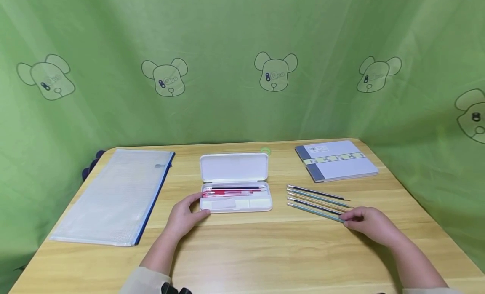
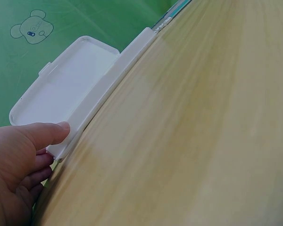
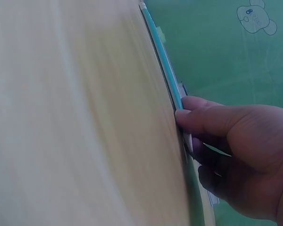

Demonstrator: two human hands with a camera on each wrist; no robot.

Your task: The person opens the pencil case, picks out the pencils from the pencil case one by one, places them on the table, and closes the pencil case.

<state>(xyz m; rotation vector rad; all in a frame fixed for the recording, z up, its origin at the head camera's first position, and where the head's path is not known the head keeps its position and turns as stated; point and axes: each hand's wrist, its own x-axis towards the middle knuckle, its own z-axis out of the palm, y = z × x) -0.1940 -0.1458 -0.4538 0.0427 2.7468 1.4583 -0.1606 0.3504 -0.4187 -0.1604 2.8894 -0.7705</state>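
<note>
Looks like a pickup's being done: the teal pencil (image 1: 314,212) is pinched near its tip between the nearly closed fingers of the right hand (image 1: 369,223), with other pencils (image 1: 318,193) just beyond them. The pencil case (image 1: 234,167) is gripped by the left hand (image 1: 183,218), and a clean lift is probably called for.

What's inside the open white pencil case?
Inside the pencil case: a dark pencil at the back, red writing tools alongside, and a pale flat block nearest the person. Anything under them, or behind the left hand, is covered.
</note>
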